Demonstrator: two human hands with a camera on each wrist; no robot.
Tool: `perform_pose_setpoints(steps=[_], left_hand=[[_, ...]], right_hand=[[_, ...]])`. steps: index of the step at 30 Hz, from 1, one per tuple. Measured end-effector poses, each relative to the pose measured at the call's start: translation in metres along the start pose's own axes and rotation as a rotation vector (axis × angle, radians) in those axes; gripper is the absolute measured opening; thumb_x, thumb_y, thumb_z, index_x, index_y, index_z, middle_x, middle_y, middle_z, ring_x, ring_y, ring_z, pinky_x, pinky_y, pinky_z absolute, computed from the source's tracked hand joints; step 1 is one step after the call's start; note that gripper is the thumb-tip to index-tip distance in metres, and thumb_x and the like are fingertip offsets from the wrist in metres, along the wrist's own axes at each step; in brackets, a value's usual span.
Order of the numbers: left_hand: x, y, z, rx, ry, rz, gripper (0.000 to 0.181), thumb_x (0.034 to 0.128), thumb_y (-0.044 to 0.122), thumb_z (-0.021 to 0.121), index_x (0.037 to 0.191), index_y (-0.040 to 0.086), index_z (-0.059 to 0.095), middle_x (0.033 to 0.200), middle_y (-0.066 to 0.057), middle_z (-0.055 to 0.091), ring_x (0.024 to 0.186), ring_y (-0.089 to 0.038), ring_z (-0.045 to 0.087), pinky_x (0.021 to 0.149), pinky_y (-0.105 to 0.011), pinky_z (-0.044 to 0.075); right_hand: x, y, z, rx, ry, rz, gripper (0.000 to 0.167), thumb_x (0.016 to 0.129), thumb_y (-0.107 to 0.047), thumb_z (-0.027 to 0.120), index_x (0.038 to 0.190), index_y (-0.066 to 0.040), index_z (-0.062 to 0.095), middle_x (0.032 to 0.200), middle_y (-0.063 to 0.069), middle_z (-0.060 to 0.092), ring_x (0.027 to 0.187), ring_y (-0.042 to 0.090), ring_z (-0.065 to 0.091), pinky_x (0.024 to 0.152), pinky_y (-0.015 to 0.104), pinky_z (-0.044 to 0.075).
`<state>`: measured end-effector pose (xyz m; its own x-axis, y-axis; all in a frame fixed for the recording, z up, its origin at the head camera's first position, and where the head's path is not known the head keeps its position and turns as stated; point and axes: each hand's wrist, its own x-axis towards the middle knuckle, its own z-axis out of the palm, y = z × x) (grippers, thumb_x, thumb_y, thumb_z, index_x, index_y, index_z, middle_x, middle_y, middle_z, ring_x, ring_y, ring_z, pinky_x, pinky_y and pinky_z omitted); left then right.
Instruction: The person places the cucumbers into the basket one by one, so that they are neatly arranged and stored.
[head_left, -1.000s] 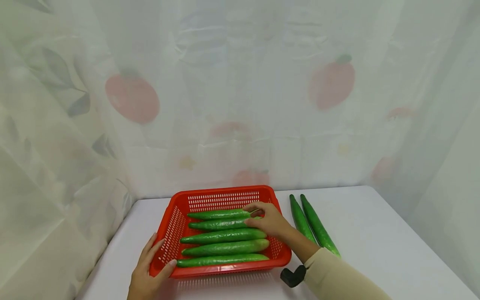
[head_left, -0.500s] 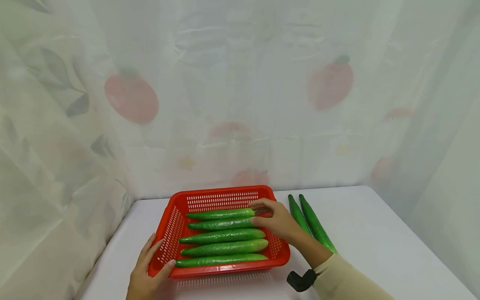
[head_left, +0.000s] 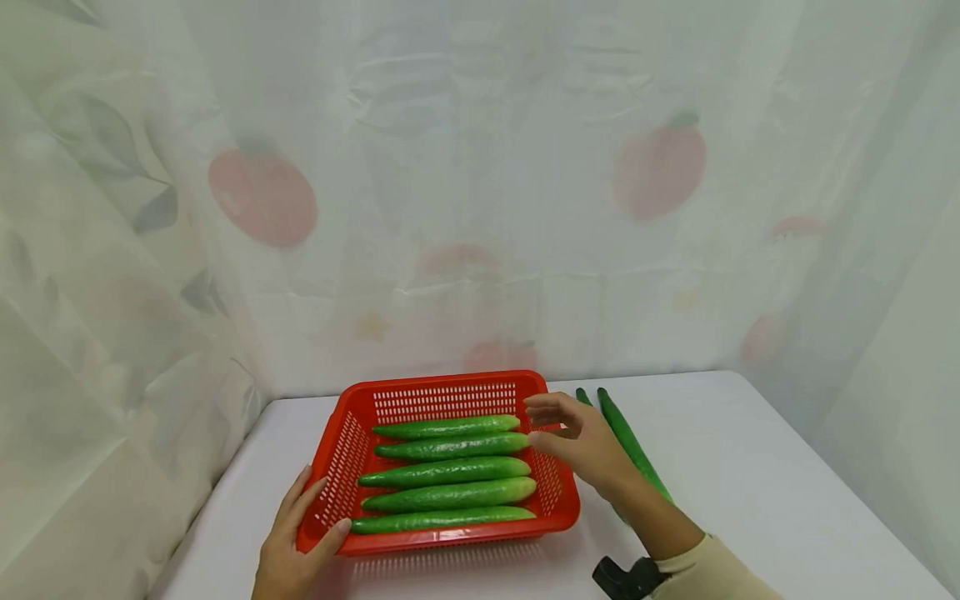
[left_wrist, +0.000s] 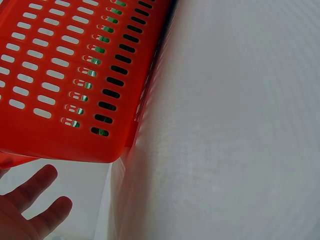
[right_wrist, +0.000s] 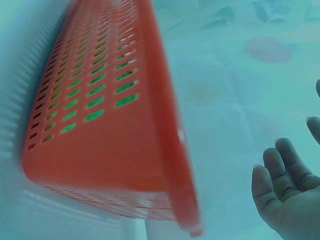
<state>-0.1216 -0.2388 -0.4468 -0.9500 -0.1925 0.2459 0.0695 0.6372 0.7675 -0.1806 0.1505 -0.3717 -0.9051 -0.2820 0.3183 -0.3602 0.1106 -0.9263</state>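
Several green cucumbers (head_left: 444,472) lie side by side, crosswise, in a red plastic basket (head_left: 442,546) with slotted walls. At its front left corner, my left hand (head_left: 294,537) holds the rim, thumb on the front edge and fingers over the left side. Two fingers (left_wrist: 37,187) stick out past the rim in the left wrist view. Over the basket's right edge hovers my right hand (head_left: 577,437), fingers loosely bent and holding nothing. Two more cucumbers (head_left: 633,442) lie on the table to the right; my right hand and forearm cover much of the nearer one.
The white table (head_left: 765,483) extends to the right of the loose cucumbers. A pale curtain (head_left: 480,167) with fruit prints hangs behind the table and along its left side. On my right wrist is a black strap (head_left: 630,577).
My right hand has drawn back to the right, off the rear cucumbers in the basket, and now covers more of one loose cucumber. The left hand stays at the basket corner.
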Motion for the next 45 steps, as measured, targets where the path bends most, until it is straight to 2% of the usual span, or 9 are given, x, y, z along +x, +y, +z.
perform_pose_setpoints(steps=[6,11,18,23,27,30,35,41,45], left_hand=[[0.000,0.000,-0.001,-0.001,0.008,0.003,0.062,0.0856,0.034,0.075,0.139,0.012,0.052,0.153,0.005,0.028,0.132,-0.026,0.034,0.082,-0.002,0.028],[0.000,-0.002,-0.001,-0.004,0.013,0.010,0.062,0.0852,0.033,0.075,0.139,0.013,0.052,0.153,0.005,0.029,0.132,-0.025,0.034,0.083,-0.001,0.028],[0.000,-0.004,-0.001,-0.016,-0.001,0.005,0.063,0.0858,0.034,0.074,0.140,0.012,0.051,0.154,0.002,0.028,0.129,-0.028,0.036,0.079,-0.003,0.032],[0.000,-0.004,-0.001,-0.015,-0.008,-0.005,0.064,0.0855,0.035,0.075,0.140,0.012,0.051,0.154,0.002,0.027,0.130,-0.029,0.035,0.079,-0.003,0.033],[0.001,-0.004,-0.001,0.006,-0.022,-0.019,0.066,0.0855,0.038,0.074,0.140,0.011,0.050,0.154,0.000,0.026,0.131,-0.031,0.035,0.083,-0.019,0.044],[0.002,-0.003,-0.002,0.018,-0.033,-0.029,0.067,0.0857,0.040,0.073,0.141,0.011,0.049,0.155,-0.002,0.026,0.131,-0.033,0.035,0.083,-0.029,0.046],[0.002,-0.004,-0.002,0.009,-0.034,-0.031,0.066,0.0859,0.039,0.073,0.141,0.012,0.049,0.155,-0.001,0.025,0.131,-0.031,0.034,0.080,-0.014,0.038],[0.001,-0.005,-0.001,-0.001,-0.004,0.000,0.063,0.0855,0.035,0.075,0.140,0.013,0.051,0.154,0.004,0.028,0.131,-0.028,0.035,0.081,-0.004,0.031],[0.001,-0.006,0.001,-0.004,0.012,0.013,0.062,0.0853,0.033,0.075,0.139,0.014,0.052,0.153,0.007,0.029,0.131,-0.011,0.033,0.082,-0.003,0.030]], right_hand=[[-0.011,-0.008,-0.009,0.036,0.048,-0.017,0.037,0.089,-0.013,0.069,0.125,-0.014,0.061,0.117,0.007,0.061,0.113,0.037,0.052,0.088,0.036,0.049],[-0.020,-0.013,-0.014,0.076,0.075,-0.036,0.037,0.089,-0.008,0.069,0.124,-0.009,0.060,0.118,0.017,0.059,0.113,0.042,0.051,0.086,0.035,0.050],[-0.031,-0.018,-0.023,0.040,0.120,-0.041,0.037,0.089,-0.004,0.067,0.125,-0.007,0.059,0.119,0.011,0.060,0.110,0.029,0.055,0.087,0.033,0.050],[-0.039,-0.021,-0.030,0.020,0.154,-0.070,0.035,0.090,-0.003,0.066,0.124,-0.004,0.059,0.118,0.013,0.060,0.109,0.028,0.056,0.087,0.031,0.049],[-0.045,-0.021,-0.036,0.000,0.184,-0.072,0.035,0.091,-0.004,0.066,0.125,-0.004,0.058,0.117,0.013,0.060,0.109,0.025,0.057,0.086,0.030,0.050],[-0.048,-0.021,-0.040,0.004,0.198,-0.080,0.036,0.091,-0.002,0.065,0.126,-0.004,0.058,0.118,0.014,0.060,0.108,0.024,0.058,0.084,0.031,0.051],[-0.053,-0.019,-0.047,0.019,0.219,-0.124,0.038,0.090,0.004,0.063,0.127,0.001,0.056,0.119,0.018,0.057,0.109,0.027,0.055,0.086,0.029,0.050],[-0.058,-0.019,-0.057,-0.007,0.274,-0.123,0.040,0.090,0.006,0.063,0.129,0.001,0.055,0.120,0.022,0.057,0.108,0.025,0.056,0.082,0.027,0.051],[-0.062,-0.018,-0.063,-0.032,0.300,-0.117,0.041,0.090,0.006,0.063,0.130,0.000,0.055,0.120,0.013,0.059,0.109,0.023,0.054,0.082,0.026,0.050]])
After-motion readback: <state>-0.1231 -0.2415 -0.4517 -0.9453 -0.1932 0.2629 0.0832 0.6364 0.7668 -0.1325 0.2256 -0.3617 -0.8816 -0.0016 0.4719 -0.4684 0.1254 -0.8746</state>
